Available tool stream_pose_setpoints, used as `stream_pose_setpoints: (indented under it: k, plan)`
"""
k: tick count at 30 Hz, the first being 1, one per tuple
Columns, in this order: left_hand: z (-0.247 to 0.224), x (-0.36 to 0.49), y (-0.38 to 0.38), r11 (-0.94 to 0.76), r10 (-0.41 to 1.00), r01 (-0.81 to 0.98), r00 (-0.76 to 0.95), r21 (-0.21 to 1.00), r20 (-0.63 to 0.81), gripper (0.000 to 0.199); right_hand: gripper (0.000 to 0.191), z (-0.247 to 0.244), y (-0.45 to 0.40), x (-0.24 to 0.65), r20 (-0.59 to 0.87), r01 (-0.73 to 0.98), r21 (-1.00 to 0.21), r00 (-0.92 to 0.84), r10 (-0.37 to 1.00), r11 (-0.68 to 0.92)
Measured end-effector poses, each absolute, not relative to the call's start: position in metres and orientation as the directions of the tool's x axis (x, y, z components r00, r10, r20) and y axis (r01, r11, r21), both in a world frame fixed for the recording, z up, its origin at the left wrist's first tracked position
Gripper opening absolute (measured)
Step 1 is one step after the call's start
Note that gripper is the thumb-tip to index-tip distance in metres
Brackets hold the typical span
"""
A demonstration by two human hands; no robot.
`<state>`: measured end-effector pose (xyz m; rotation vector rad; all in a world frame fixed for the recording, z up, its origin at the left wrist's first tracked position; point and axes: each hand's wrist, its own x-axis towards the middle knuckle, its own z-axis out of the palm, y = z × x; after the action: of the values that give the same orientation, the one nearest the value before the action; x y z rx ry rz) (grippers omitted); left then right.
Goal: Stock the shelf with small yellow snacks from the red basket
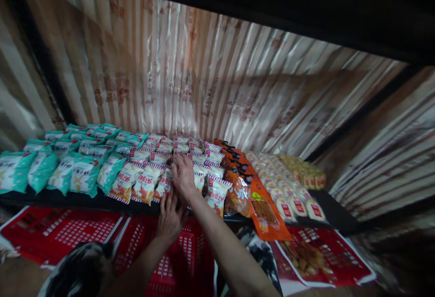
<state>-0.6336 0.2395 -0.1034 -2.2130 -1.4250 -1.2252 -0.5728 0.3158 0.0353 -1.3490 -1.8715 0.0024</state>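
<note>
Rows of white-and-red snack bags (147, 183) with striped edges stand at the middle of a dark shelf (136, 207). My left hand (170, 217) lies at the front of these bags, fingers spread against the lower part of one near the shelf edge. Farther up, my right hand (183, 174) reaches over the rows, its fingers on the bags behind the front one. Both palms face away, and neither hand visibly lifts a bag. Teal snack bags (84, 174) fill the shelf to the left. Orange packets (265, 211) stand right of the white-and-red bags.
Round white packaged items (299, 206) and yellowish packs (309, 179) are at the right of the shelf. Red baskets (68, 233) sit below, one at the right (343, 261) holding brown packets. Striped plastic sheeting (190, 75) hangs behind, with a dark beam (306, 11) overhead.
</note>
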Motion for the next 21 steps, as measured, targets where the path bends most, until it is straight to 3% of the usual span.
stream_pose_setpoints:
  k: [6,16,21]
  plan:
    - [-0.097,-0.634,0.235,-0.497,0.691,0.83,0.201,0.254,0.694,0.046,0.033,-0.002,0.235,-0.504,0.639,0.741,-0.586,0.175,0.749,0.328]
    - [-0.094,-0.634,0.234,-0.501,0.684,0.834,0.217,0.232,0.696,0.048,0.055,-0.033,0.214,-0.506,0.345,0.584,-0.788,0.16,0.925,0.193]
    - [-0.1,-0.634,0.235,-0.525,0.656,0.82,0.22,0.227,0.722,0.046,0.059,-0.032,0.235,-0.517,0.326,0.56,-0.806,0.146,0.934,0.194]
